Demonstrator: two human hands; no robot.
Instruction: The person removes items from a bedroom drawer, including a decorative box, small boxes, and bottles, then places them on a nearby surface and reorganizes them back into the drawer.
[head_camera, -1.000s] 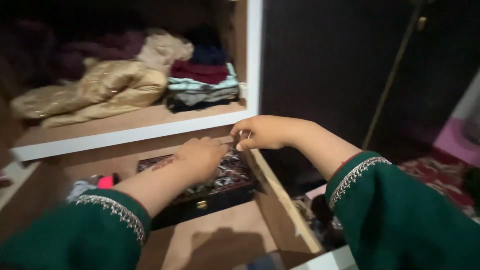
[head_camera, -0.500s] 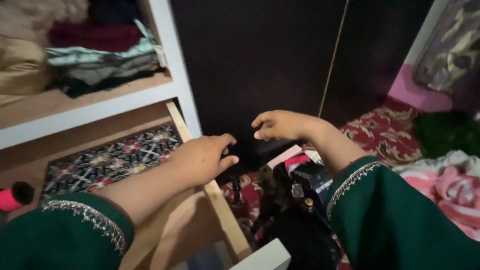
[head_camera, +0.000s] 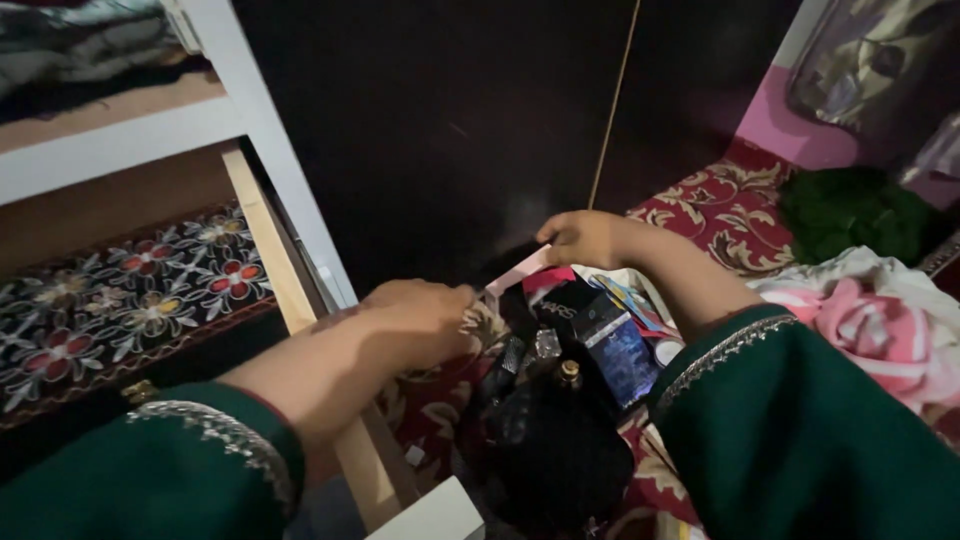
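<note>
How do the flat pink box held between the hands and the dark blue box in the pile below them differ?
The flat pink box is pale, slim and plain; the dark blue box is dark, glossy and looks thicker. The pink box is lifted, gripped at its ends by the left hand and right hand; the blue box lies untouched among small items on the patterned red rug. Both are small rectangular packages.

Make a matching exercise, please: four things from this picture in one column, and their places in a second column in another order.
Things:
1. pink box
2. flowered box
3. green bundle
4. black bag

Places:
A. on the red carpet, far right
B. inside the open drawer
C. between the left hand and right hand
D. on the floor below both hands

Pairs: 1-C, 2-B, 3-A, 4-D
</note>
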